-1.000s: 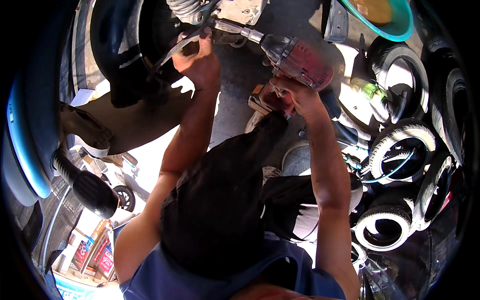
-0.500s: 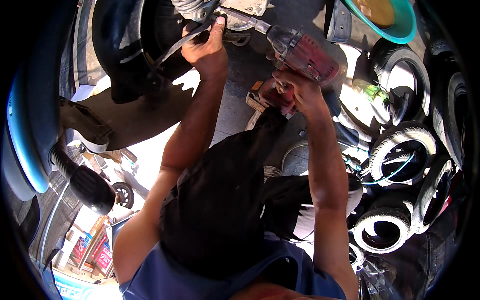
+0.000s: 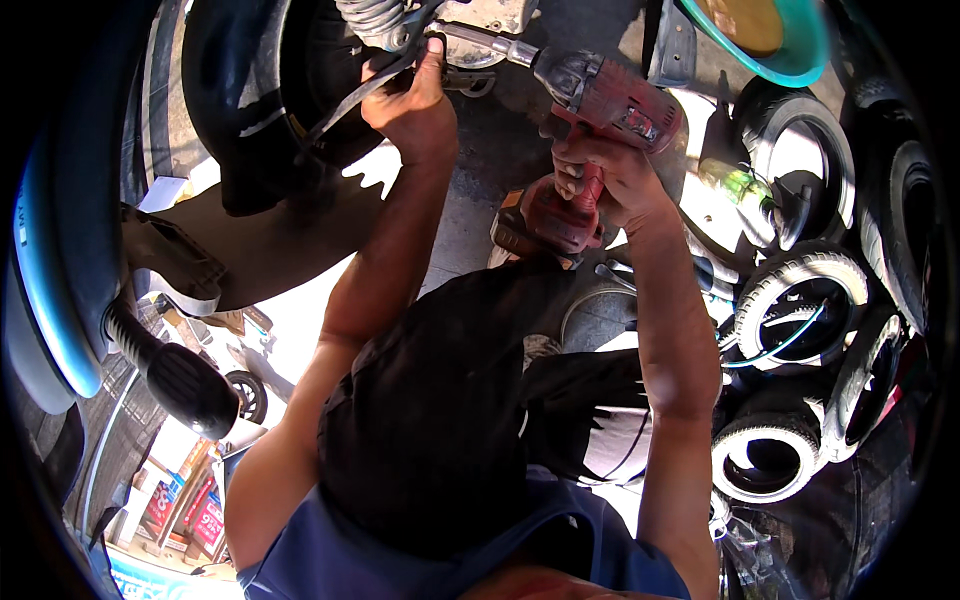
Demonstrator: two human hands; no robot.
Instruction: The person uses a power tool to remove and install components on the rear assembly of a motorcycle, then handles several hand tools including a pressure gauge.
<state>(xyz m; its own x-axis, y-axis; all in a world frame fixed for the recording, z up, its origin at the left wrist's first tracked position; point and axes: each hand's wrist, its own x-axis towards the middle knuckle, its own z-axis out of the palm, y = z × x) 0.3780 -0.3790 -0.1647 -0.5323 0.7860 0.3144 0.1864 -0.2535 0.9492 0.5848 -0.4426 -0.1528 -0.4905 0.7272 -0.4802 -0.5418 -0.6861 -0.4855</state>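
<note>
Head view: the work in hand sits near the top edge, where a dark strip point(image 3: 355, 95) runs up from beside a black fender point(image 3: 222, 100) to the lower end of a pale coiled spring point(image 3: 372, 22). The left hand point(image 3: 415, 112) is partly closed around the strip's upper part, the thumb pointing up beside the joint and the fingers mostly hidden behind. The right hand point(image 3: 615, 175) is wrapped round the handle of a red power driver point(image 3: 628, 105); whether a finger presses the trigger cannot be told. The driver's battery point(image 3: 512, 228) hangs just above the dark trouser leg point(image 3: 440, 400), and its long bit point(image 3: 480, 38) points left, the tip ending at the joint, close by the left thumb.

As to progress, the strip is up at the spring's end and the bit is lined up with it, so the positioning looks done. The joint itself does not look finished, since a hand supports the strip while the driver is at it. Whether a bolt is in, loose or tight there is too small and dark to tell.

Around the work, loose tyres point(image 3: 845, 275) are piled at the right, a green basin point(image 3: 803, 58) holding brownish liquid sits at upper right, and a black handlebar grip point(image 3: 190, 385) juts in at lower left.
</note>
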